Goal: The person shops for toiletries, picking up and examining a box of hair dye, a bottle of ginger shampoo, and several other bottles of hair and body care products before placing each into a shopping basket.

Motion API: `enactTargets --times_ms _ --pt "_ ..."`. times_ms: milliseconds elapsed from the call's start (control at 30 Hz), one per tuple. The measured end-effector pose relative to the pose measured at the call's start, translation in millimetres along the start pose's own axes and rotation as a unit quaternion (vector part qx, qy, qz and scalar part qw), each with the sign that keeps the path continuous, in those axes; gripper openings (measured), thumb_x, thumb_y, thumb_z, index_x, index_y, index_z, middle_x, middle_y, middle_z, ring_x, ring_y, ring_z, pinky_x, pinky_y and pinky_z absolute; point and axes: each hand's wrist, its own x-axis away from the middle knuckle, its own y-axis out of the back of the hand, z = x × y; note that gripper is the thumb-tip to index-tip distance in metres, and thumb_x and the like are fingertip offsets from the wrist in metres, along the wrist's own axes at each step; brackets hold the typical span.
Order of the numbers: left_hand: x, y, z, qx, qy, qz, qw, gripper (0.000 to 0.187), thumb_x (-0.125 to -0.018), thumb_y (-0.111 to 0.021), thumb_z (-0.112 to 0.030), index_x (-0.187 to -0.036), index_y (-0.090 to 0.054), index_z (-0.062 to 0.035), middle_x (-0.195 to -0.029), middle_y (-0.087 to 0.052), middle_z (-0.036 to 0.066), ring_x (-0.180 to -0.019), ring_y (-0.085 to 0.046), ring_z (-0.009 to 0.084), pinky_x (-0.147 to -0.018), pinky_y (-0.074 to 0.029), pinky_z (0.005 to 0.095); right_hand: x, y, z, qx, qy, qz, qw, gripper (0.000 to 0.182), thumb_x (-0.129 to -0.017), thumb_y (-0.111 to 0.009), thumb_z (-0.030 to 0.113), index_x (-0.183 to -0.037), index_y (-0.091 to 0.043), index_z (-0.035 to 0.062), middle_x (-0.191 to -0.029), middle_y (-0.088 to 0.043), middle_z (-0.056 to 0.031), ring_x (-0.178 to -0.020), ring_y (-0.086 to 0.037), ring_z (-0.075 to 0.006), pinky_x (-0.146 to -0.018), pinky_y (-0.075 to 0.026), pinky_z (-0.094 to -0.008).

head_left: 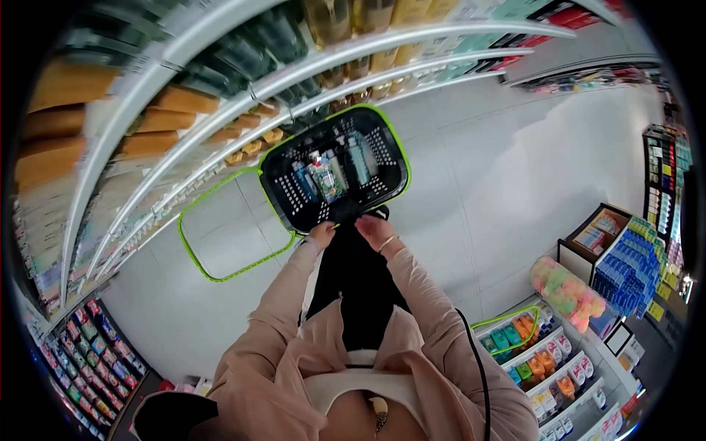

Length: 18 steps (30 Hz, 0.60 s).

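Note:
A black shopping basket (pixel 283 173) with a bright green rim is in front of me, beside the lower shelves. Its green handle (pixel 193 246) is folded out to the left. Inside lie several bottles and packs, among them a pale blue bottle (pixel 360 158) and a colourful pack (pixel 323 176). My left hand (pixel 321 234) is closed at the basket's near edge, close to the handle's joint. Just right of it, my right hand (pixel 375 231) reaches toward the same edge with its fingers stretched out. Whether its fingertips touch the basket is hard to see.
Tall white shelves (pixel 213 110) with bottles and packets curve along the left and far side. Pale floor tiles (pixel 471 184) stretch to the right. A low shelf unit (pixel 544 367), a stack of blue boxes (pixel 625 257) and colourful plush rolls (pixel 566 290) stand at lower right.

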Motion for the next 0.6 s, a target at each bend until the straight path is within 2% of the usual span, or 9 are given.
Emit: enactTargets --times_ms 100,167,233,300,367,433,500,567,600 --pt "-56.0 -9.5 -4.6 0.002 0.031 0.012 0.999 0.022 -0.078 -0.053 -0.016 -0.097 -0.055 -0.0058 -0.088 -0.06 0.012 -0.08 -0.058 0.0215 -0.071 -0.045 0.0292 -78.7 5.5 11.6 -0.011 0.013 0.016 1.0 0.016 -0.08 -0.047 0.01 -0.09 -0.051 -0.0021 -0.086 -0.056 -0.0136 -0.083 -0.054 -0.0255 -0.077 -0.045 -0.0333" --pt "-95.2 -34.3 24.2 0.032 -0.003 -0.039 0.999 0.021 -0.078 -0.054 -0.015 -0.096 -0.056 -0.0056 -0.085 -0.06 0.011 -0.076 -0.058 0.0189 -0.068 -0.045 0.0287 -138.0 17.8 14.1 -0.037 0.021 0.045 0.998 0.012 -0.078 -0.049 0.009 -0.085 -0.053 0.0004 -0.078 -0.057 -0.0107 -0.076 -0.054 -0.0236 -0.071 -0.045 -0.0327" --pt "-133.1 -46.1 41.7 0.066 0.035 -0.026 0.997 0.021 -0.078 -0.054 -0.015 -0.097 -0.055 -0.006 -0.083 -0.06 0.009 -0.076 -0.058 0.0172 -0.068 -0.045 0.0283 -193.3 24.9 13.9 -0.064 0.006 -0.011 0.998 0.008 -0.077 -0.048 0.008 -0.08 -0.052 0.0018 -0.076 -0.055 -0.0107 -0.071 -0.053 -0.0233 -0.068 -0.045 -0.0316" --pt "-180.9 -61.2 71.3 0.12 0.061 -0.057 0.989 0.026 -0.076 -0.056 -0.016 -0.101 -0.053 -0.007 -0.085 -0.06 0.01 -0.079 -0.057 0.018 -0.07 -0.044 0.0286 -244.5 36.3 10.9 -0.042 0.015 -0.023 0.999 0.007 -0.076 -0.048 0.01 -0.073 -0.049 0.0039 -0.071 -0.052 -0.0095 -0.064 -0.051 -0.0212 -0.061 -0.043 -0.0309" --pt "-223.9 -66.4 81.4 0.107 0.041 -0.134 0.984 0.03 -0.074 -0.058 -0.018 -0.099 -0.053 -0.0016 -0.089 -0.059 0.013 -0.084 -0.057 0.0253 -0.073 -0.044 0.0318 -296.0 44.9 2.3 -0.055 0.037 -0.017 0.998 0.006 -0.074 -0.048 0.012 -0.07 -0.048 0.0074 -0.066 -0.049 -0.008 -0.059 -0.047 -0.0186 -0.054 -0.038 -0.029" --pt "-264.8 -72.9 97.0 0.069 -0.003 -0.184 0.981 0.037 -0.071 -0.061 -0.019 -0.101 -0.05 0.0005 -0.093 -0.057 0.016 -0.085 -0.056 0.0268 -0.074 -0.044 0.0315 -330.6 46.0 -4.9 0.003 0.007 -0.152 0.988 0.021 -0.07 -0.052 0.022 -0.088 -0.049 0.0097 -0.089 -0.048 -0.0103 -0.083 -0.043 -0.0247 -0.077 -0.034 -0.0399" --pt "-293.0 -72.4 93.9 0.116 0.041 -0.172 0.977 0.049 -0.067 -0.066 -0.024 -0.104 -0.047 0.0028 -0.098 -0.054 0.018 -0.09 -0.053 0.0293 -0.077 -0.042 0.033 -348.7 44.7 -4.0 0.038 -0.027 -0.232 0.972 0.031 -0.069 -0.052 0.022 -0.097 -0.047 0.0112 -0.102 -0.043 -0.0105 -0.093 -0.039 -0.0293 -0.083 -0.029 -0.0451" --pt "-336.7 -90.2 123.8 0.027 0.05 -0.192 0.98 0.061 -0.064 -0.068 -0.033 -0.106 -0.045 0.0043 -0.103 -0.05 0.019 -0.097 -0.048 0.0319 -0.082 -0.039 0.0348 -379.6 53.8 -13.0 0.049 -0.003 -0.275 0.96 0.032 -0.068 -0.051 0.022 -0.098 -0.047 0.0109 -0.105 -0.043 -0.0097 -0.095 -0.039 -0.0307 -0.081 -0.029 -0.0477" --pt "-347.6 -93.2 120.7 -0.028 0.044 -0.197 0.979 0.068 -0.062 -0.07 -0.037 -0.109 -0.043 0.0046 -0.108 -0.049 0.019 -0.1 -0.048 0.0282 -0.083 -0.039 0.0328 -386.7 56.5 -13.1 0.061 0.009 -0.276 0.959 0.035 -0.068 -0.05 0.022 -0.1 -0.047 0.011 -0.106 -0.042 -0.0093 -0.095 -0.039 -0.0314 -0.079 -0.03 -0.0485"
